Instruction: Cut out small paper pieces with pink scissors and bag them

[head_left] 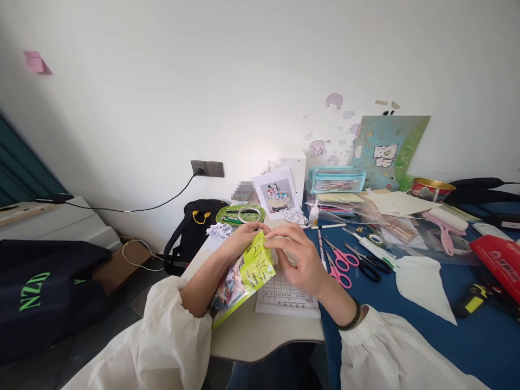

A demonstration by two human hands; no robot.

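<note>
A yellow-green printed plastic bag (246, 273) with a clear window slants over the table, colourful small pieces showing inside. My left hand (241, 241) is closed around its upper left side, with some of its fingers hidden behind the bag. At the bag's top right edge, my right hand (298, 257) has its fingers curled in against the plastic. Below it lies a printed sheet (288, 298) with a table of text. Just behind my hands are a white paper with a cartoon picture (278, 196) and a paper cutout (295, 216).
To the right on the blue mat (426, 346) are pink scissors (345, 261), black scissors (371, 266), a pink-handled roller (444, 230) and a red packet (498, 265). A green tray (222, 214) holds a tape roll (249, 215). Crumpled paper (219, 231) lies nearby; a black backpack (195, 230) stands left.
</note>
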